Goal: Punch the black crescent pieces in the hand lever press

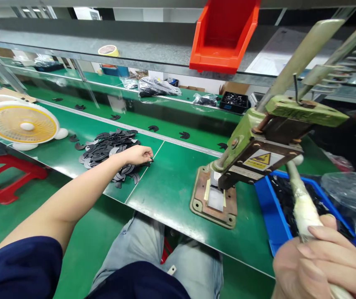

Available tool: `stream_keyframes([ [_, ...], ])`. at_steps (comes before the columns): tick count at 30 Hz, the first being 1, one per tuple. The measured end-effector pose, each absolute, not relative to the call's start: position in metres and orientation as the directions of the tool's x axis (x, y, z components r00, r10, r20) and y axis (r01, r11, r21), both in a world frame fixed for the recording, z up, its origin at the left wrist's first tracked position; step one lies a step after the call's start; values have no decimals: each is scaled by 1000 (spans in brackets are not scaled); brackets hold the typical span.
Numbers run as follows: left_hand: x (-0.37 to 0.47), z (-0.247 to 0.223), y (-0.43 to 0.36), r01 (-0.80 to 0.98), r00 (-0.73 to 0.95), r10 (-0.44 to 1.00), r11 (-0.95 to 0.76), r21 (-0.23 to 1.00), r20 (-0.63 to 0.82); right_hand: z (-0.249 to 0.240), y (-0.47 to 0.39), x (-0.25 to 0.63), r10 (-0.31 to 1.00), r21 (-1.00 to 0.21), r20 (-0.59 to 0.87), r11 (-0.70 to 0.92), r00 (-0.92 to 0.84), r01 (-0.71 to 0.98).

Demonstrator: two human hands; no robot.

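Surface: green bench with a green belt running behind it, under a grey shelf.
Left hand: the left hand is stretched out to the pile of black flat pieces; the fingertips are pinched narrow at the pile's right edge, and one small dark piece appears to be nipped between them, though it is too small to be confirmed.
Right hand: the right hand is closed around the pale wrapped handle at lower right.
Press: a green hand press is bolted on a rusty base plate to the right of the pile, well apart from it; a yellow warning label is noted on its head.
Blue tray: a blue tray of black pieces is placed just right of the press.
Belt: single black pieces are spaced along it.
Other items: white and yellow fan at left, red stool below it, red bin on the shelf, roll of tape further left.
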State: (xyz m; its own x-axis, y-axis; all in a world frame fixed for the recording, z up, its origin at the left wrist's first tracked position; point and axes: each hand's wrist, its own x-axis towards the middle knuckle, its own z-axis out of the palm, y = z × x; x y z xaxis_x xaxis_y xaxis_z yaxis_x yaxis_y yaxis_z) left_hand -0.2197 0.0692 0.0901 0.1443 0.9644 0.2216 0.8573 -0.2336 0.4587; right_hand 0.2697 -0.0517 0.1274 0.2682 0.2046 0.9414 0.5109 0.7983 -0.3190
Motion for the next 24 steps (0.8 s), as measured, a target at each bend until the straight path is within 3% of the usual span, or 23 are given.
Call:
stream_keyframes([
  [3,-192,89,68,666,116,946,-301,683,304,137,-48,263,29,-215,927,858,373,467],
  [6,-159,81,68,434,50,949,-301,849,311,138,-46,264,27,-191,933,881,358,433],
  [9,-128,68,66,322,17,950,-301,898,313,136,-48,267,52,-200,940,884,337,422],
  [11,-111,59,61,376,5,919,-366,851,394,135,-50,268,76,-211,945,886,319,414],
  [13,-98,51,50,487,93,853,-489,723,514,134,-52,268,78,-203,949,893,306,402],
  [15,-89,43,37,550,325,760,-636,541,563,133,-53,269,72,-192,952,898,297,397],
  [18,-86,34,19,517,604,641,-767,380,473,131,-50,271,73,-189,953,902,295,388],
  [20,-87,31,14,569,569,679,-733,373,464,129,-45,273,30,-130,962,924,272,360],
  [24,-83,29,19,769,291,828,-501,398,480,128,-34,278,-67,-4,967,960,245,280],
])
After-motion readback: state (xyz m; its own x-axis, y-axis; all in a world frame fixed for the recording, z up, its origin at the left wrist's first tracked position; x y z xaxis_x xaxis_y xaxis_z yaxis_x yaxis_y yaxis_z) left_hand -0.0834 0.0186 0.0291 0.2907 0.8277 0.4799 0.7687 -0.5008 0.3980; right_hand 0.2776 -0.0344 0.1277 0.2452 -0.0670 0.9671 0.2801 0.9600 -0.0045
